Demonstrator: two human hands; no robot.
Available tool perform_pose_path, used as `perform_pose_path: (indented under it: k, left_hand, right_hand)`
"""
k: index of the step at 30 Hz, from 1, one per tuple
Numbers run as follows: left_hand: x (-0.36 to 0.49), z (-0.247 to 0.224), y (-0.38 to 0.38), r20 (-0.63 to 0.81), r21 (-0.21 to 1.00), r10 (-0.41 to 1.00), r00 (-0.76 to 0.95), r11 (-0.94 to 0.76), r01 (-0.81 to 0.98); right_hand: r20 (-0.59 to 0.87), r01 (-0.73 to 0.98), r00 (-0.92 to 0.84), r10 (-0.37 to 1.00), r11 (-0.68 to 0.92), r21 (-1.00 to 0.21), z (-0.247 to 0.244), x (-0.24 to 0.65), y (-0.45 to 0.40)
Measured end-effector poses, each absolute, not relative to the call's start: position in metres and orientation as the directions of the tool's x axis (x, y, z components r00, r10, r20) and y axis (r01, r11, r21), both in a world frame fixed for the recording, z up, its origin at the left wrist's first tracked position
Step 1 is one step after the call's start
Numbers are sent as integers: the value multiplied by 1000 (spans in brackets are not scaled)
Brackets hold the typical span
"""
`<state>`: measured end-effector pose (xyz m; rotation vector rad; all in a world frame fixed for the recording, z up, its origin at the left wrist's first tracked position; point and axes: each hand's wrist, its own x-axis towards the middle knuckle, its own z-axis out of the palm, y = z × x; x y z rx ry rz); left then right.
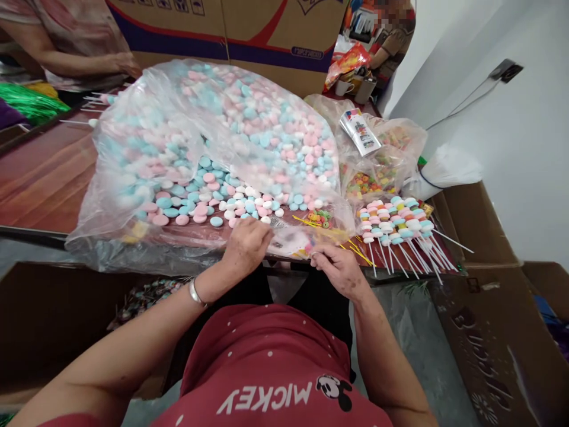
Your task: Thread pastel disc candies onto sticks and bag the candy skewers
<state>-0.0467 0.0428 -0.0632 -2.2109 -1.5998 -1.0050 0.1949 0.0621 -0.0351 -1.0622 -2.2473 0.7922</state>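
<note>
Forearms (391, 356) reach forward.
Left hand (246, 246) curls palm-down by candies (202, 198); right hand (341, 270) half-closes; what either holds is unclear.

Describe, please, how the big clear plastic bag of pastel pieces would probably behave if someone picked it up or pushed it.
The bag would probably sag and flop, since its thin film is wrinkled and folded. Its many pastel pieces look loose, so they would likely shift inside it. Tilted forward, some might spill, as its front appears open.

Bulging bag (262, 121) blocks ahead; tabletop (48, 172) leftward seems passable.
</note>
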Motion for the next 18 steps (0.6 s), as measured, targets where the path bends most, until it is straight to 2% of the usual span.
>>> perform_pose_path:
  k: [2, 4, 6, 8, 12, 18]
  left_hand:
    - [-52, -64, 56, 642, 208, 763, 81, -275, 939]
    - [-54, -65, 64, 650, 173, 758, 61, -226, 959]
    - [-53, -66, 67, 671, 125, 734, 110, -258, 958]
    - [-51, -66, 65, 683, 81, 699, 214, -363, 928]
    - [-47, -62, 59, 639, 53, 664, 387, -540, 840]
    - [-41, -52, 65, 626, 163, 679, 382, -594, 788]
  right_hand:
    - [251, 537, -574, 779, 590, -602, -41, 190, 67]
    - [304, 620, -567, 766, 639, -454, -48, 183, 73]
    - [325, 698, -556, 765, 642, -318, -54, 179, 80]
    - [312, 728, -567, 762, 641, -243, -59, 177, 85]
    - [266, 712, -617, 740, 670, -212, -64, 177, 92]
    - [144, 754, -610, 779, 626, -196, -61, 178, 100]
